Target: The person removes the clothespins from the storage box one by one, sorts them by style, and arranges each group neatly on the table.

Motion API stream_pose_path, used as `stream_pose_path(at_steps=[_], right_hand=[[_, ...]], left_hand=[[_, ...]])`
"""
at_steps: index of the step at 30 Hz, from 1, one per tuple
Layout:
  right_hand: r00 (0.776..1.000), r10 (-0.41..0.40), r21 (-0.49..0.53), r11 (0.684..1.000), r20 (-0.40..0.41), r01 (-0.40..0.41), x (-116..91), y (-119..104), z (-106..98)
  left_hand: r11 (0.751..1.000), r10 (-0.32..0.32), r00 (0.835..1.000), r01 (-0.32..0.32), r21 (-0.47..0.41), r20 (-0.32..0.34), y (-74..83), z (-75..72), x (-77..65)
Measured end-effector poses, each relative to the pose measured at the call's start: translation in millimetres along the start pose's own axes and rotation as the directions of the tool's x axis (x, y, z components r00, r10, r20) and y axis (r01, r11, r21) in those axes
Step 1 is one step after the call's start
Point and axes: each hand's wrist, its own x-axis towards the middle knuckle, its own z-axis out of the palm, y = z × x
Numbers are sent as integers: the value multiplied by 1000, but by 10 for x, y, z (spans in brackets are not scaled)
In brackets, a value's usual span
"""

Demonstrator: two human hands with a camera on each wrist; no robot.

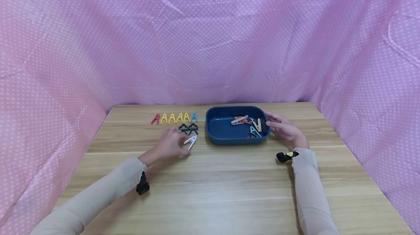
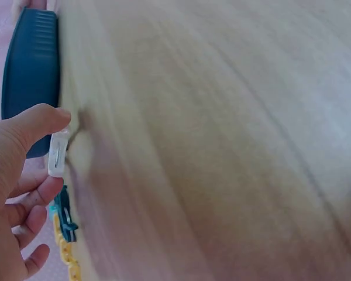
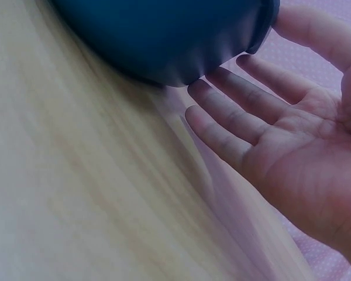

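In the head view my left hand (image 1: 170, 143) pinches a white clothespin (image 1: 191, 141) just above the table, its legs pointing toward me. The left wrist view shows the clothespin (image 2: 57, 155) between thumb and fingertips. Right beyond that hand lie two dark green clothespins (image 1: 188, 129). My right hand (image 1: 284, 128) is at the right end of a dark blue plastic bin (image 1: 236, 141), thumb at the rim. Its other fingers (image 3: 228, 117) extend nearly straight, with tips right at the outer wall. Inside the bin lie several clothespins in orange, cream, light blue and other colours.
Behind the green pair, a row of clothespins runs along the table: a red one (image 1: 155, 118), several yellow ones (image 1: 172, 118) and a blue one (image 1: 194, 117). The wooden table (image 1: 210, 187) ends at a pink dotted curtain (image 1: 210, 53), which also hangs along both sides.
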Motion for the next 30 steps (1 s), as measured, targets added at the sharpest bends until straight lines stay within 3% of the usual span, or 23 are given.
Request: stream_pose_path(at_steps=[16,22,30], right_hand=[[1000,8,-2,1000,-2,-8,0,5,-4],[1000,9,22,1000,2,-9,12,17,-26],[1000,-3,33,999,14,2,10,15,-31]], left_hand=[[997,-77,997,77,-11,-17,67,146,18],[995,-94,994,96,34,-54,109,179,40],[988,-96,994,101,119,-43,104,183,41]])
